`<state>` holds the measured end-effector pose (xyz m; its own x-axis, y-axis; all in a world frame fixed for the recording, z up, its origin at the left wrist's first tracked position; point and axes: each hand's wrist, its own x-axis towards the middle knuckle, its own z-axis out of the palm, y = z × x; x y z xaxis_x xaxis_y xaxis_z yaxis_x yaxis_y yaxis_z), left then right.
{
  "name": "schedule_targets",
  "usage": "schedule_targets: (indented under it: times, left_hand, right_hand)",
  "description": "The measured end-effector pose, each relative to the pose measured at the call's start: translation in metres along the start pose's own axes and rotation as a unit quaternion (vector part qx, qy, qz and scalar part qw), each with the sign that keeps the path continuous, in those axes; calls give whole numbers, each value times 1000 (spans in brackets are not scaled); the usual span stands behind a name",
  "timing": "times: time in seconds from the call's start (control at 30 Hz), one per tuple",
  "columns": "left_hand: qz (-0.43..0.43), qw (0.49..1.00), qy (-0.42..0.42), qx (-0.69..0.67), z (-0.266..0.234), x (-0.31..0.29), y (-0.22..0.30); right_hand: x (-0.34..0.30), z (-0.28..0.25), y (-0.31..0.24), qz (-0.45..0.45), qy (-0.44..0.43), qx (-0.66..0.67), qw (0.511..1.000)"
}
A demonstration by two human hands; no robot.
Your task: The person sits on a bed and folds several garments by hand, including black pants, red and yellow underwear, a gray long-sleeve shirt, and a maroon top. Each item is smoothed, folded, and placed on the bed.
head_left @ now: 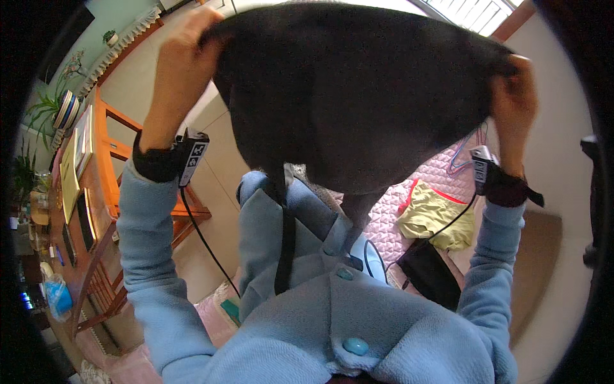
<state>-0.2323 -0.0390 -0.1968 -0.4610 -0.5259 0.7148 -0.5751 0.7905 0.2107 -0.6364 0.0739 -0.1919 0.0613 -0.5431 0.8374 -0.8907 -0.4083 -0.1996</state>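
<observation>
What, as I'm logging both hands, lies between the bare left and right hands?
A wide piece of black cloth, held at its edges, spans from the bare left hand to the bare right hand in the head view.

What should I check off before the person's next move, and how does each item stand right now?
1. Left hand gripping the dark cloth: ok, at its left upper corner.
2. Right hand gripping the cloth: ok, at its right end.
3. Cloth spread between the hands: ok, stretched wide at the top, hanging below.
4. Far side of the cloth checked: cannot tell, it faces away.
5. Yellow-green garment out of both hands: ok, it lies on the pink quilt.
6. Right wrist device cable free of the garment: cannot tell, they overlap in view.
</observation>
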Motion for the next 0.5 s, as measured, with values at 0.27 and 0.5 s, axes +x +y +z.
schedule_targets:
  times: [0.27, 0.5]
  left_hand:
    - [-55, 993, -105, -21, 18, -16, -7]
    - [28, 949, 291, -122, -15, -12, 9]
  right_hand:
    - [-33, -5, 7, 84, -272, -10, 958]
    - [1, -50, -11, 48, 234, -16, 971]
